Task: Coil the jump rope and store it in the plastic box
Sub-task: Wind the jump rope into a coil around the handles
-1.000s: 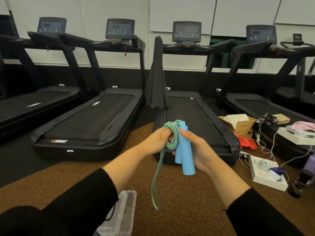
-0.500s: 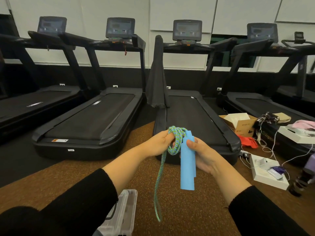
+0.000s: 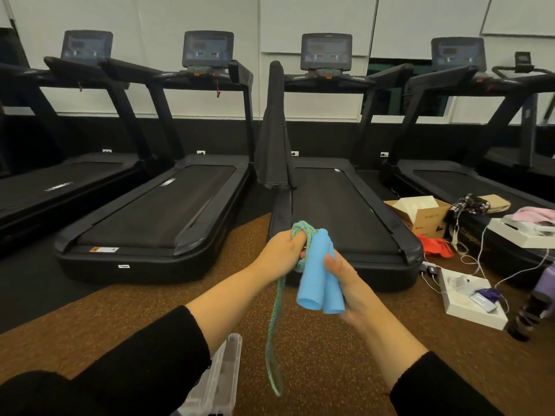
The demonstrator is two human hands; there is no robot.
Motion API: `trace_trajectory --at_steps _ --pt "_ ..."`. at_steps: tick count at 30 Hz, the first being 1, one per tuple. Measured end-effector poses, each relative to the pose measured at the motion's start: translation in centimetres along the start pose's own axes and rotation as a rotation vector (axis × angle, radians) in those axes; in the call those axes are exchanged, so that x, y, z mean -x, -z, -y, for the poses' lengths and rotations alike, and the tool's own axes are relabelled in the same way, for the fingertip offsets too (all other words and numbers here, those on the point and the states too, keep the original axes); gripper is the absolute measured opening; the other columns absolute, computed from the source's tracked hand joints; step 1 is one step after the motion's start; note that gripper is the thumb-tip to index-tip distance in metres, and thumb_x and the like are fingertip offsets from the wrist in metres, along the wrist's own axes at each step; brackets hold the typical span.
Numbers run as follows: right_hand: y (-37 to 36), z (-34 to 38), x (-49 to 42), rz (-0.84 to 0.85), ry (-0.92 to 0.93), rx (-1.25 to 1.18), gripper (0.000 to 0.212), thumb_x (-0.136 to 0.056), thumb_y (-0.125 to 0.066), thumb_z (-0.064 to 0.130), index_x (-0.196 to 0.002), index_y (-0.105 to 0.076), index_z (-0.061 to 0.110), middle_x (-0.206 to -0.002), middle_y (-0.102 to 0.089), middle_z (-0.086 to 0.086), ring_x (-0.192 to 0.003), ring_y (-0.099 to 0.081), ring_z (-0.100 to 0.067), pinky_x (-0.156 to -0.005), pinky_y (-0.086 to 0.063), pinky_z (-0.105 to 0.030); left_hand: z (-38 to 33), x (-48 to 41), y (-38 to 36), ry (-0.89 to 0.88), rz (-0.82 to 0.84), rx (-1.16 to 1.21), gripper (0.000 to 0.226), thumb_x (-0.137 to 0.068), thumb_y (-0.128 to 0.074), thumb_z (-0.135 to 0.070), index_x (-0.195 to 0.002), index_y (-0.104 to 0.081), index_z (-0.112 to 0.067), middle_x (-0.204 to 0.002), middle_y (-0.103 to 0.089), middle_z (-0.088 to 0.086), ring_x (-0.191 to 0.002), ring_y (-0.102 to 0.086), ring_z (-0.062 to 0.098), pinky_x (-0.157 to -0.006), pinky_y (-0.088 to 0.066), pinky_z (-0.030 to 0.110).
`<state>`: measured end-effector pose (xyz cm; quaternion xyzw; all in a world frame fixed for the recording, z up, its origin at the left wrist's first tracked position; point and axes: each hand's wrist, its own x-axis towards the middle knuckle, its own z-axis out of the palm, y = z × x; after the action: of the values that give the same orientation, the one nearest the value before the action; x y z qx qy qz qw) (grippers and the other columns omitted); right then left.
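I hold the jump rope in front of me with both hands. Its two light blue handles (image 3: 319, 280) lie side by side in my right hand (image 3: 348, 288), ends pointing down. My left hand (image 3: 280, 250) is closed on the green-and-blue braided cord (image 3: 274, 331), which loops over my fingers beside the handle tops. A doubled length of cord hangs down toward the floor. The clear plastic box (image 3: 217, 382) sits on the brown floor at the bottom, partly hidden by my left sleeve.
Several black treadmills (image 3: 156, 217) stand in a row ahead, one with a dark cloth (image 3: 271, 136) draped over its rail. At right on the floor lie a cardboard box (image 3: 420, 214), white boxes (image 3: 471, 298), cables and a red item (image 3: 437, 246).
The right hand has turned and regripped the handles, so both show side by side and lower. The hanging cord loop has swung slightly.
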<state>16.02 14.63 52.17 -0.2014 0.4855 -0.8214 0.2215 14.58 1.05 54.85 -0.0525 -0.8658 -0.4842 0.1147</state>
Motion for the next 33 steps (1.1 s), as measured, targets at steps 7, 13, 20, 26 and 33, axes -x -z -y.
trace_trajectory --at_steps 7,13,20,26,33 --pt "-0.3 1.1 0.3 -0.085 -0.085 0.144 0.039 -0.056 -0.071 0.011 -0.093 -0.060 0.017 -0.072 -0.064 -0.002 -0.057 -0.063 -0.010 -0.053 -0.055 -0.027 -0.8 0.6 -0.5 0.227 0.103 0.133 0.037 -0.098 -0.029 -0.033 -0.087 -0.057 -0.012 -0.087 -0.059 0.006 -0.078 -0.052 0.018 -0.066 -0.040 0.030" --pt "-0.2 1.2 0.9 -0.071 -0.119 0.081 0.037 -0.054 -0.069 0.009 -0.089 -0.059 0.014 -0.064 -0.069 -0.002 -0.052 -0.066 -0.011 -0.048 -0.054 -0.026 -0.5 0.7 0.4 0.369 0.349 0.307 0.037 -0.098 -0.029 -0.033 -0.074 -0.055 -0.020 -0.068 -0.057 -0.004 -0.067 -0.051 0.011 -0.062 -0.042 0.025" --pt "-0.8 1.3 1.0 -0.081 -0.102 -0.007 0.030 -0.043 -0.075 0.014 -0.072 -0.073 0.016 -0.064 -0.072 0.002 -0.059 -0.061 -0.013 -0.050 -0.055 -0.026 -1.2 0.6 1.2 0.243 0.354 0.110 0.031 -0.096 -0.031 -0.036 -0.095 -0.058 -0.021 -0.086 -0.057 -0.003 -0.071 -0.049 0.009 -0.061 -0.041 0.024" --pt "-0.7 1.4 0.9 -0.099 -0.120 0.037 0.032 -0.036 -0.076 0.025 -0.068 -0.074 0.017 -0.066 -0.069 0.000 -0.058 -0.062 -0.014 -0.051 -0.055 -0.029 -0.3 0.5 1.8 0.284 0.441 0.245 0.028 -0.099 -0.031 -0.033 -0.095 -0.057 -0.024 -0.089 -0.058 -0.005 -0.069 -0.053 0.003 -0.064 -0.040 0.023" --pt "-1.2 2.0 0.3 -0.132 -0.119 0.137 0.041 -0.058 -0.070 0.018 -0.098 -0.061 0.012 -0.081 -0.063 -0.005 -0.056 -0.065 -0.009 -0.050 -0.055 -0.027 1.8 0.1 3.2 0.357 0.633 0.631 0.043 -0.093 -0.047 -0.043 -0.130 -0.052 -0.020 -0.116 -0.056 0.003 -0.095 -0.057 0.013 -0.076 -0.045 0.028"
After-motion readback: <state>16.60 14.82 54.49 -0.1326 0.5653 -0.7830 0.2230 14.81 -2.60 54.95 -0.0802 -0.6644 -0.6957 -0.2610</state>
